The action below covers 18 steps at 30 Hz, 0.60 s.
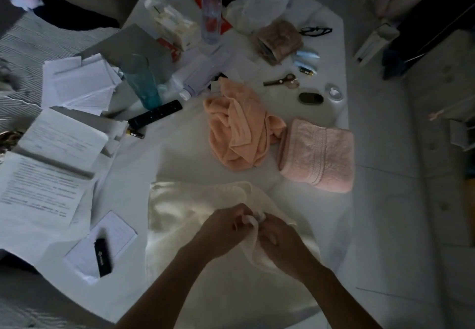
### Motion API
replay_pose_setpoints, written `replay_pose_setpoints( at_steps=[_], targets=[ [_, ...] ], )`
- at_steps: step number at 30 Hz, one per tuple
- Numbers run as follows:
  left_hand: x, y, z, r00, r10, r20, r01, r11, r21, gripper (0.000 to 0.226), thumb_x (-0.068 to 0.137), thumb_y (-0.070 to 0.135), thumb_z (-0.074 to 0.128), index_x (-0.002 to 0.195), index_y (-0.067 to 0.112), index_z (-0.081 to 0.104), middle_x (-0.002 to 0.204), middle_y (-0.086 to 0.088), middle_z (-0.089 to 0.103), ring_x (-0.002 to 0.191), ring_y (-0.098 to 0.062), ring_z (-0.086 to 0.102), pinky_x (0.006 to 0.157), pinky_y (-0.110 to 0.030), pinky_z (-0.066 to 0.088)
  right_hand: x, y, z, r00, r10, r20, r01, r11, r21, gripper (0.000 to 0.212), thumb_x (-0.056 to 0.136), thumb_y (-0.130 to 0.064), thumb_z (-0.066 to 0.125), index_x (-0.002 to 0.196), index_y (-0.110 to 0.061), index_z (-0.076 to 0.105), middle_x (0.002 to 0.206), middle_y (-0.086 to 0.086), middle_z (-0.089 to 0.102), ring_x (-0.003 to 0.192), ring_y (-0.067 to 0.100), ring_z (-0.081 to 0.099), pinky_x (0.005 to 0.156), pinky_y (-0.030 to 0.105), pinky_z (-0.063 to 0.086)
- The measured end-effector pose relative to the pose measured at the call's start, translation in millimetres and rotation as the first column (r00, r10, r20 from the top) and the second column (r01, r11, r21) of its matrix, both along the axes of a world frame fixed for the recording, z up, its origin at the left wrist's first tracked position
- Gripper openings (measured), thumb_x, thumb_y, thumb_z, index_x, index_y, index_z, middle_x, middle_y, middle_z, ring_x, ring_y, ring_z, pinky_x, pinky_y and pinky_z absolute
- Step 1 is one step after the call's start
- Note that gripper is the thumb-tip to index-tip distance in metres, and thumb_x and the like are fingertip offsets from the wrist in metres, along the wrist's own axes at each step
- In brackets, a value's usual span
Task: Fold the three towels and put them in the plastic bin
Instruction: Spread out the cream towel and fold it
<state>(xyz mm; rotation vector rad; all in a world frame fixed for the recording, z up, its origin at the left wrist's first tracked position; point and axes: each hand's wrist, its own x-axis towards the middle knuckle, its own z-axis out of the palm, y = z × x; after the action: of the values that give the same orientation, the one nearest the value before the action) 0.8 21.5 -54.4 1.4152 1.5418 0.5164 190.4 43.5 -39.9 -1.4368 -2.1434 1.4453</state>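
You are pinching a bunched edge of the cream towel (195, 215) between your left hand (226, 228) and right hand (280, 244), low in the centre of the frame, on the white worktop (180, 154). The crumpled peach towel (239, 128) is lying mid-frame, touching the folded pink towel (318, 154) at its right
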Motion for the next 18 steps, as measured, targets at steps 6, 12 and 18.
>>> replay_pose_setpoints(
  at_steps=[6,12,18],
  targets=[
    [11.2,-28.3,-1.3,0.915,0.394,0.084,-0.395,0.919,0.000,0.019,0.085,0.025,0.068,0.086,0.043,0.062,0.072,0.020,0.067,0.064,0.001,0.063,0.055,-0.009,0.043,12.7,18.4,-34.8,0.874,-0.122,0.470,-0.032,0.951,0.306,0.039,0.081,-0.018,0.064,0.119,-0.024,0.062,0.122,-0.002,0.060,0.109,0.022,0.056,0.094,0.037,0.045],
    [17.6,-29.2,19.2,0.932,0.347,0.099,-0.355,0.932,0.078,0.018,0.086,0.028,0.069,0.087,0.046,0.065,0.072,0.011,0.066,0.060,-0.009,0.060,0.052,-0.013,0.042,13.7,38.3,-40.4,0.869,-0.061,0.490,-0.113,0.941,0.318,0.016,0.086,-0.024,0.058,0.101,-0.021,0.063,0.100,-0.001,0.063,0.093,0.021,0.060,0.081,0.034,0.043],
    [39.3,8.5,35.5,0.966,0.244,0.085,-0.258,0.941,0.219,0.009,0.087,0.046,0.061,0.090,0.037,0.063,0.063,0.011,0.061,0.055,-0.005,0.056,0.051,-0.014,0.040,43.4,73.9,-18.5,0.778,-0.622,0.091,0.610,0.782,0.130,0.010,0.091,-0.029,0.061,0.085,-0.024,0.065,0.073,-0.009,0.065,0.072,0.004,0.059,0.065,0.016,0.043]
  ],
)
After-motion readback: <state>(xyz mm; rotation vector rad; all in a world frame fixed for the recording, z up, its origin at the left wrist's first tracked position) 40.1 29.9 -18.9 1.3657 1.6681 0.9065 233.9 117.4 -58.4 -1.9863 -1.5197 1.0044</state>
